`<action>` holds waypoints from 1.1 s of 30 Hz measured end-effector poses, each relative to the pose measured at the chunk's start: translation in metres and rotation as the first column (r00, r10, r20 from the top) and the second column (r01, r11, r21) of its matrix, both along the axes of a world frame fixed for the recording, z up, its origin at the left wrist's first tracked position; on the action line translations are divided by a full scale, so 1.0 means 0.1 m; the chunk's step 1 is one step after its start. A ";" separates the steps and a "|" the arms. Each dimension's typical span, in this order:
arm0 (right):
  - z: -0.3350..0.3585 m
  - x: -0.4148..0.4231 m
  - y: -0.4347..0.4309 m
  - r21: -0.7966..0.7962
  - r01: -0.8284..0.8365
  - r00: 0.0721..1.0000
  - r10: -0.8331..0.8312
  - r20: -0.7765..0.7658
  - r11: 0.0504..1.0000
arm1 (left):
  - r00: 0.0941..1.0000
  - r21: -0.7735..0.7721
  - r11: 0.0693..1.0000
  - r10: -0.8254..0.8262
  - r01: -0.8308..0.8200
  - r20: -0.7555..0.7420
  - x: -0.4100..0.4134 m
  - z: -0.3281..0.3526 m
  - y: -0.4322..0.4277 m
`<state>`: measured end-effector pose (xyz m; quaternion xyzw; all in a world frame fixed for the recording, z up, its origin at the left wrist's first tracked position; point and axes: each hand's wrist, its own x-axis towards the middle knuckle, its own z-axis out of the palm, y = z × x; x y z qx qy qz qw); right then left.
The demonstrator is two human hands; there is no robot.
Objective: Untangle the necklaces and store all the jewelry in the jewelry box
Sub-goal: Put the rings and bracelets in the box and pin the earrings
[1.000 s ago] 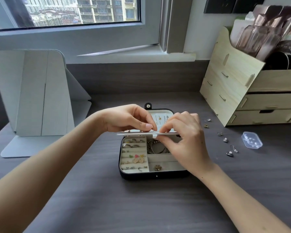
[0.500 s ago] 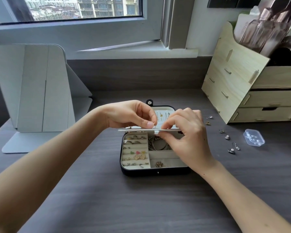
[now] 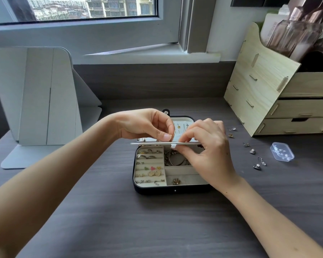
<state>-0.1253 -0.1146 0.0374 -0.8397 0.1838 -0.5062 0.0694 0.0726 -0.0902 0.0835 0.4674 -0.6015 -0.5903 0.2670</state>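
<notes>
A black jewelry box lies open on the desk, its cream compartments holding rings, small earrings and a bunch of bangles. A thin white panel stands edge-on across the box's middle. My right hand pinches this panel near its small white tab. My left hand pinches a tiny gold piece at the panel's top edge. Behind the hands, fine necklaces hang in the raised lid.
Several loose silver earrings lie on the desk right of the box, beside a small clear plastic case. A wooden drawer organiser stands at the back right. A grey folding mirror stand is at the left.
Both hands stay at the panel with only slight finger movement. The view has shifted a little.
</notes>
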 end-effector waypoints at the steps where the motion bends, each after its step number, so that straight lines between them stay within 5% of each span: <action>1: 0.00 0.00 0.00 0.000 0.001 1.000 -0.001 -0.001 1.000 | 1.000 -0.004 1.000 0.007 -0.007 0.002 0.00 0.00 -0.01; 9: 0.00 0.00 0.00 0.005 0.002 1.000 -0.002 -0.009 1.000 | 0.988 -0.014 0.992 0.123 -0.125 -0.088 0.01 -0.06 -0.01; 23: 0.00 0.00 0.00 -0.012 0.021 1.000 -0.021 -0.001 1.000 | 0.970 -0.110 0.988 0.131 -0.110 0.205 -0.06 0.03 0.09; 33: 0.00 0.00 0.01 -0.031 0.048 0.999 -0.048 0.006 0.998 | 0.990 -0.071 0.991 0.118 -0.113 0.071 -0.04 -0.03 0.10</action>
